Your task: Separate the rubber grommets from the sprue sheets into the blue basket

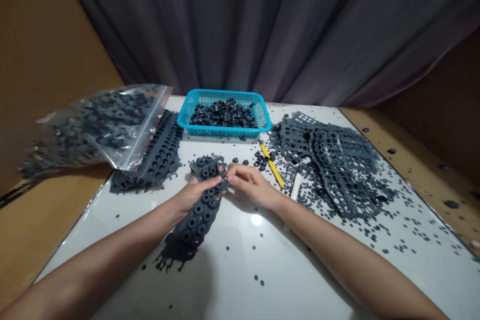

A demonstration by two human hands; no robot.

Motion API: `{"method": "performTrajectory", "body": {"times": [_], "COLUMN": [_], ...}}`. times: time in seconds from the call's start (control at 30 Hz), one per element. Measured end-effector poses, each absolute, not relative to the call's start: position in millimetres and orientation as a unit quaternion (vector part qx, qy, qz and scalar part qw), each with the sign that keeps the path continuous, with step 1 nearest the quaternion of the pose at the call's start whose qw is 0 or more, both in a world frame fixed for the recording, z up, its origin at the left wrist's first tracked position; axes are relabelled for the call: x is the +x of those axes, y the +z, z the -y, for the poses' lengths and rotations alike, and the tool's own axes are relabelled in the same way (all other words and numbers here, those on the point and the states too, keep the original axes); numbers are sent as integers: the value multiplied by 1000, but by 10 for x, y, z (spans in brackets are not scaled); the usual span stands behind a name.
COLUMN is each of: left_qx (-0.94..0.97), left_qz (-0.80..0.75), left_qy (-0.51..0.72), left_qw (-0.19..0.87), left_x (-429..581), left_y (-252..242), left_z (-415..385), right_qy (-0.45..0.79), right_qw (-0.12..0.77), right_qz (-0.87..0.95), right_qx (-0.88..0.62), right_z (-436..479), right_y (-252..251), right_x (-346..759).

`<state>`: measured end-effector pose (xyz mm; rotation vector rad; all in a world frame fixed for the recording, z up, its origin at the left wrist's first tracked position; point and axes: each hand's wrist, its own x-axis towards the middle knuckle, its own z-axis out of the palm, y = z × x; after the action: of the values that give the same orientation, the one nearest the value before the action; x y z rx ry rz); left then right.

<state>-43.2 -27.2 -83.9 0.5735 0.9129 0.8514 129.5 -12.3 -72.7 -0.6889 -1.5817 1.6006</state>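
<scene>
Sheet [199,214] in left grip [192,195], against right grip [250,186]

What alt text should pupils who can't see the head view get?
A left hand holds a dark ringed strip while the right hand pinches at its edge. A blue basket of dark pieces stands behind on a white table.

A dark curtain [232,25] hangs in folds across the far side; right of centre, a yellow stick [275,171] lies near a white stick [295,186].
</scene>
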Motion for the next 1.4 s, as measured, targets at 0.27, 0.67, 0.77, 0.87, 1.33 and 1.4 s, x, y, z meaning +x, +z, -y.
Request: {"method": "performTrajectory", "body": {"times": [0.27, 0.67, 0.77, 0.87, 1.33, 1.4], "left_qx": [230, 324, 342, 362, 460, 480], "left_qz": [-430, -435, -436, -446, -504, -508], "left_qy": [438, 433, 418, 416, 415, 407], "left_qw": [755, 720, 719, 705, 602, 588], "left_x": [-461, -516, -520, -500, -478, -473], "left_y": [-804, -896, -891, -885, -921, -927], "left_z": [206, 258, 236, 225, 302, 313], "right_qy": [682, 562, 529, 433, 410, 398], "right_qw": [523, 534, 507, 476, 511, 505], "right_qz": [435, 534, 588, 668, 631, 641], "right_qx": [-268, -338, -342, -374, -415, -419], "right_z": [-94, -232, -338, -636, -1061, -1045], "right_y": [-697, -375, -282, -213, -397, -409], "right_x": [1378, 1628, 1648, 1714, 1668, 1656]}}
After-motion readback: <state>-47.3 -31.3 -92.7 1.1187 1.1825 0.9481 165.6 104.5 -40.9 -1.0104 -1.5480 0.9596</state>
